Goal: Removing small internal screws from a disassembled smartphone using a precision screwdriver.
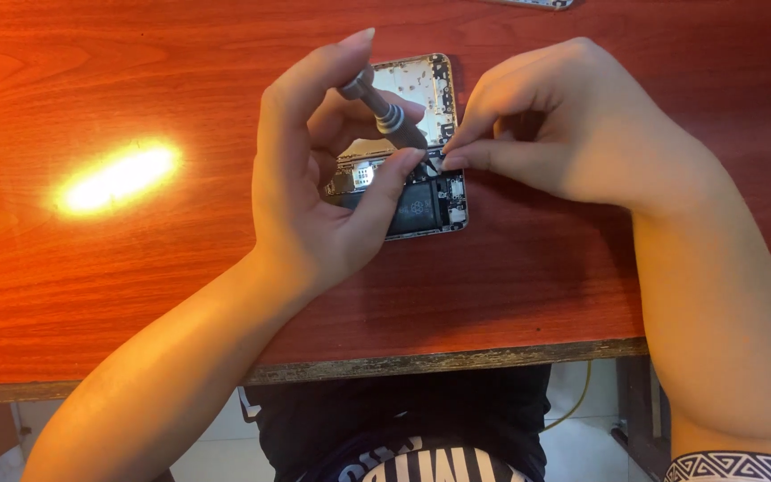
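An opened phone [427, 94] lies face down on the red-brown wooden table [136, 268], its inner parts and black battery [417, 214] showing. My left hand [323, 178] holds a small grey screwdriver [381, 109], tilted, with its tip down inside the phone's middle. My right hand [555, 125] rests on the phone's right edge, thumb and forefinger pinched together at the spot where the screwdriver tip meets the phone. What the fingers pinch is too small to tell.
A bright patch of reflected light [118, 177] lies on the table to the left. The table's worn front edge [421, 364] runs across below my forearms. Part of another flat device [537, 4] shows at the top edge.
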